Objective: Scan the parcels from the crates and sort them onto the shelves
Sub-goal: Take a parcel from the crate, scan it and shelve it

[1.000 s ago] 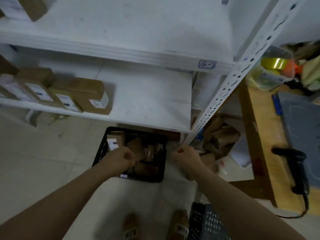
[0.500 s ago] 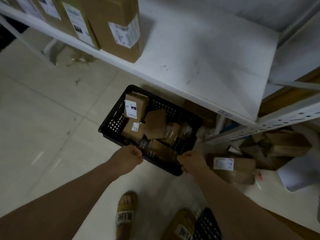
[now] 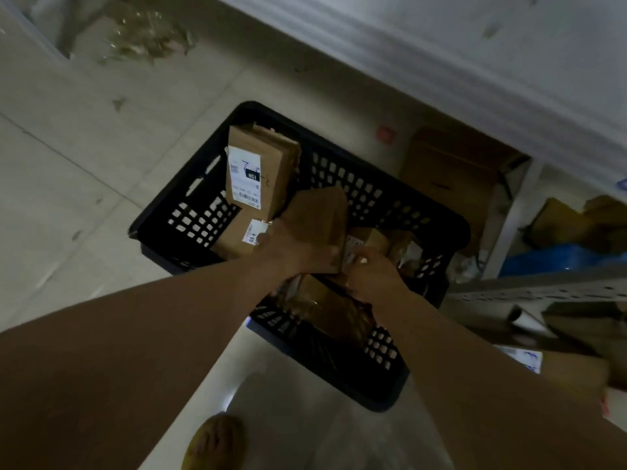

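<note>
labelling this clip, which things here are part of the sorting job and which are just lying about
Job: black plastic crate; tall brown cardboard parcel with white label; plain brown parcel gripped by the left hand; right hand in the crate beside it; white metal shelf.
Lying about: blue plastic bag; flattened cardboard under the shelf; yellow slipper.

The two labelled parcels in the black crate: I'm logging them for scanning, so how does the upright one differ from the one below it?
The upright parcel stands on end, leaning; the lower parcel lies low, partly hidden beneath it. The upright parcel's white label is large, with a black patch; the lower parcel's is small, beside the left hand, which grips a third parcel. Both are brown cardboard inside the black crate.
</note>
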`<move>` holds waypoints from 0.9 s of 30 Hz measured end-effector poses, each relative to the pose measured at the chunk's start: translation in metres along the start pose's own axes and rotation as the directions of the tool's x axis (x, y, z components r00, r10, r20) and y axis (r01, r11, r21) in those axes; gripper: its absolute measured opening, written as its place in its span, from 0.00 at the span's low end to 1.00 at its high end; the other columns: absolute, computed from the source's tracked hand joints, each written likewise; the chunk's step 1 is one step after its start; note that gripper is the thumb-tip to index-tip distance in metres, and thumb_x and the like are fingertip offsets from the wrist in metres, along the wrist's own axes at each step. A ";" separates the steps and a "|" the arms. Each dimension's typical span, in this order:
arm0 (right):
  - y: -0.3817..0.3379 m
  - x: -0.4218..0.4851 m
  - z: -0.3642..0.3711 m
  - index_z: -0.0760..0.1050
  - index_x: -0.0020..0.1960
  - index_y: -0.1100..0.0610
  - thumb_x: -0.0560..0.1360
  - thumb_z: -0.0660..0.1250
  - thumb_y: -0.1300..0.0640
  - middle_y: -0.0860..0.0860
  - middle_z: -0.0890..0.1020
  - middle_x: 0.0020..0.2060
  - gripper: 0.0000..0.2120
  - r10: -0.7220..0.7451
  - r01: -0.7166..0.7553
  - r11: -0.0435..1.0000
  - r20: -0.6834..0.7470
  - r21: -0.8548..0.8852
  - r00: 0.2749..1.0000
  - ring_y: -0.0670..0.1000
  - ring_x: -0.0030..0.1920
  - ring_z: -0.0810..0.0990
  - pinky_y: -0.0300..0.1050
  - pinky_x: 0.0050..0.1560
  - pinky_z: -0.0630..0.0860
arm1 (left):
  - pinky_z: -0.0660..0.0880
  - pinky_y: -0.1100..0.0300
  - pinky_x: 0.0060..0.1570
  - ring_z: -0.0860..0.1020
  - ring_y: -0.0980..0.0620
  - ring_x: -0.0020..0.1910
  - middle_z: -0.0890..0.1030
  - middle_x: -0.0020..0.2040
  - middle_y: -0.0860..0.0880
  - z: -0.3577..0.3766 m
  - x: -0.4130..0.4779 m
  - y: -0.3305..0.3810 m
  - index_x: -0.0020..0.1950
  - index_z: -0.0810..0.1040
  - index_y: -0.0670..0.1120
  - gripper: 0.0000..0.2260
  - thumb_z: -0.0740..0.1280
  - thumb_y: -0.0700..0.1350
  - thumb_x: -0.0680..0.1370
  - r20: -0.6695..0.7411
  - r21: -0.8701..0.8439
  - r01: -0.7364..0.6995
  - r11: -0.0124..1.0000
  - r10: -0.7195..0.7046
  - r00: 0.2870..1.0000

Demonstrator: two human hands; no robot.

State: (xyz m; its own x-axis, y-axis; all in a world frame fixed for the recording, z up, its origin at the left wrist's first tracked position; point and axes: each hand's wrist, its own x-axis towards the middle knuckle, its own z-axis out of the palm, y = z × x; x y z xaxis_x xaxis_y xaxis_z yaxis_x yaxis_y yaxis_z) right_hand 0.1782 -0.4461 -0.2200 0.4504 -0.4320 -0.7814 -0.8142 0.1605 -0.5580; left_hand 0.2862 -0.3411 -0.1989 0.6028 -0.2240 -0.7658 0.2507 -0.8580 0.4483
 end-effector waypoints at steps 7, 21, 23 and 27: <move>0.032 0.028 -0.007 0.76 0.57 0.58 0.81 0.65 0.63 0.53 0.79 0.46 0.05 0.081 -0.076 0.979 -0.018 0.189 0.997 0.57 0.52 0.80 0.55 0.58 0.80 | 0.63 0.40 0.74 0.58 0.37 0.78 0.54 0.81 0.41 0.036 0.072 -0.001 0.82 0.39 0.46 0.67 0.79 0.68 0.60 -0.032 -0.041 0.058 0.997 -0.059 0.998; -0.015 -0.140 -0.079 0.72 0.62 0.55 0.81 0.65 0.66 0.56 0.77 0.38 0.11 0.164 -0.149 0.900 -0.002 0.410 0.986 0.51 0.34 0.75 0.41 0.28 0.72 | 0.78 0.47 0.54 0.81 0.44 0.53 0.85 0.56 0.44 -0.076 -0.125 0.006 0.64 0.80 0.46 0.25 0.75 0.51 0.69 0.383 -0.602 0.359 0.713 -0.137 0.914; -0.038 -0.179 -0.096 0.72 0.63 0.55 0.81 0.67 0.60 0.55 0.79 0.41 0.12 0.134 -0.117 0.916 -0.016 0.383 0.991 0.51 0.39 0.78 0.45 0.38 0.77 | 0.77 0.47 0.52 0.80 0.42 0.51 0.85 0.53 0.43 -0.099 -0.169 0.021 0.63 0.81 0.45 0.25 0.74 0.53 0.69 0.428 -0.618 0.406 0.674 -0.144 0.892; -0.085 -0.267 -0.130 0.74 0.65 0.53 0.79 0.70 0.48 0.55 0.81 0.57 0.17 0.052 -0.035 0.935 -0.040 0.354 0.998 0.52 0.53 0.80 0.48 0.47 0.77 | 0.76 0.45 0.52 0.79 0.40 0.53 0.84 0.57 0.40 -0.140 -0.260 0.052 0.59 0.84 0.45 0.25 0.71 0.60 0.70 0.529 -0.636 0.463 0.617 -0.088 0.844</move>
State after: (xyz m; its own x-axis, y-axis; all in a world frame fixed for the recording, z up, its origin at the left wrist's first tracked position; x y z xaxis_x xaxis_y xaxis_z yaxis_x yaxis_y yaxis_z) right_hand 0.0800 -0.4594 0.0727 0.3923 -0.4578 -0.7978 -0.6470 0.4792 -0.5931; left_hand 0.2486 -0.2627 0.0881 0.0859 -0.3577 -0.9299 0.9159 -0.3390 0.2150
